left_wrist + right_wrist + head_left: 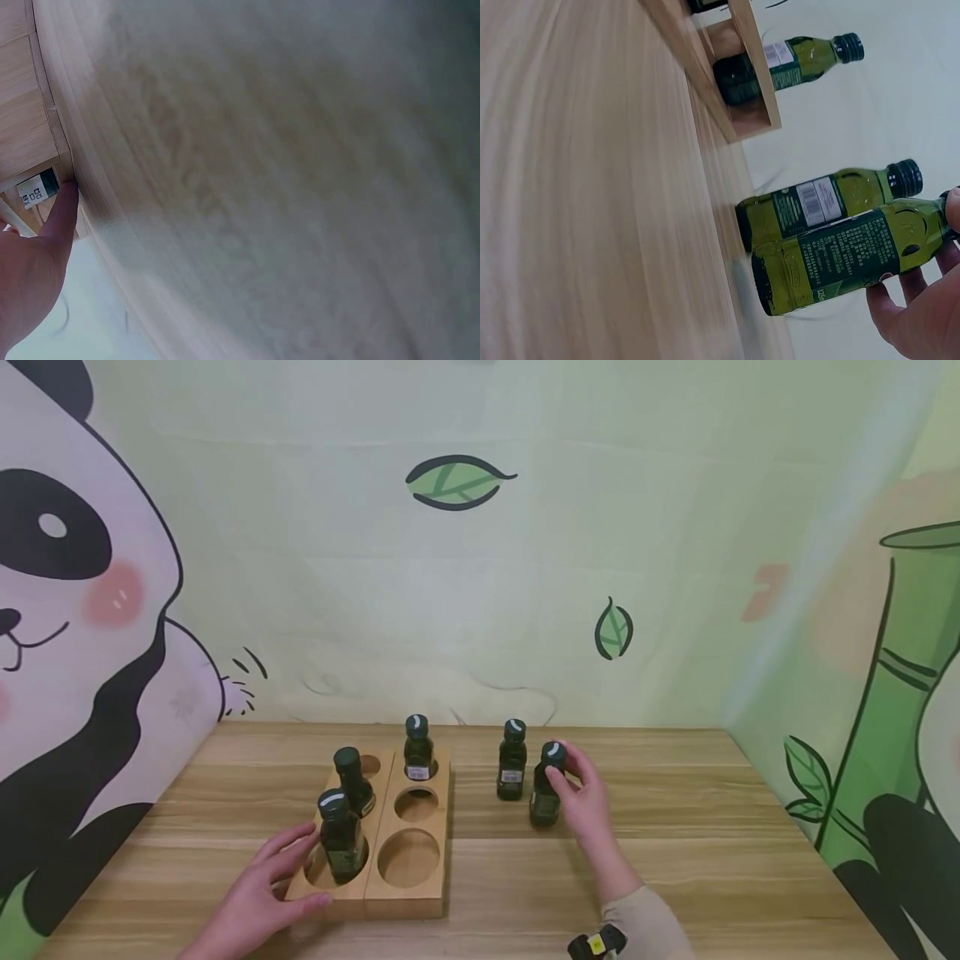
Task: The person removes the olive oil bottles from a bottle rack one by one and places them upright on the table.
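Observation:
My right hand point(587, 797) pinches a small green oil bottle point(840, 251) around its neck, just below the dark cap. Its base is close over the table, and a second oil bottle point(512, 768) stands right behind it. My left hand point(258, 893) rests on the front left corner of a wooden rack point(405, 906), thumb along the front face and fingers at the left side. In the left wrist view one finger point(66, 202) touches the rack's edge. Beside those fingers stands an oil bottle point(343, 839) in the front left hole.
Further back in the rack's left row a bottle point(352, 777) leans. Another bottle point(417, 752) stands upright in the back right hole. A round hole point(407, 858) shows its wood floor at front right. Behind the wooden table point(675, 827) hangs a printed cloth point(525, 577).

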The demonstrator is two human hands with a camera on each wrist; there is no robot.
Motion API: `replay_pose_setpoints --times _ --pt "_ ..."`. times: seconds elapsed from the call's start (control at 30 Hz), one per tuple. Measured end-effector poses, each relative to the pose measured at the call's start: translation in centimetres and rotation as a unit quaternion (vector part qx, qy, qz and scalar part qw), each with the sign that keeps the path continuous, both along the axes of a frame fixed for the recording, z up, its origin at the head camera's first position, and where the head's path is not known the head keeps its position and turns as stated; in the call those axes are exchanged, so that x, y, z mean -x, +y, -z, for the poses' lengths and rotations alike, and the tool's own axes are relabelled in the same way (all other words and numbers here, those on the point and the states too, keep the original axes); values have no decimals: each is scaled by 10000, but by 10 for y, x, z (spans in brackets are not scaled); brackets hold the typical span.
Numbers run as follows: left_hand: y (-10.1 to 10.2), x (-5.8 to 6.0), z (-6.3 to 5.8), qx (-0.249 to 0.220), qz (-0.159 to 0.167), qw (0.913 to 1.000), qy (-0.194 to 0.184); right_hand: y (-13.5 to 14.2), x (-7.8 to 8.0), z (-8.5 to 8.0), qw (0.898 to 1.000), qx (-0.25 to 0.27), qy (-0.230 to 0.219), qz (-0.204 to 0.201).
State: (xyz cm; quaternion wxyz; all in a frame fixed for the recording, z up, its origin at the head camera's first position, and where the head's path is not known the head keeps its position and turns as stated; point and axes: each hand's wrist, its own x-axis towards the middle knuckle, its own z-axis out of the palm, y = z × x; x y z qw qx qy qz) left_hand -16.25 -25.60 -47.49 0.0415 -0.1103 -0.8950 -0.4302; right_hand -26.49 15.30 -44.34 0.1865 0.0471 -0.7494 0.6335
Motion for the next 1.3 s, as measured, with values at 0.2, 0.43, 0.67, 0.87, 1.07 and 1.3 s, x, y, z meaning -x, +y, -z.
replay_pose_setpoints --times 0.2,0.43,0.67,0.87,1.07,1.3 --pt "1 -1 -2 -53 19 10000 35 8 8 -1 9999 19 -145 34" --pt "1 -1 -1 -111 30 9999 81 15 17 -4 9996 -6 -280 46" --pt "1 -1 -2 -140 20 9999 11 17 27 -5 9994 19 -336 38" --pt "0 1 -1 -51 18 9999 112 16 31 -8 9991 -63 -422 61" --pt "0 1 0 -80 50 9999 143 14 35 -7 9990 -232 -344 150" --pt "1 0 -1 -168 47 9997 150 13 38 -7 9990 -277 -292 187"
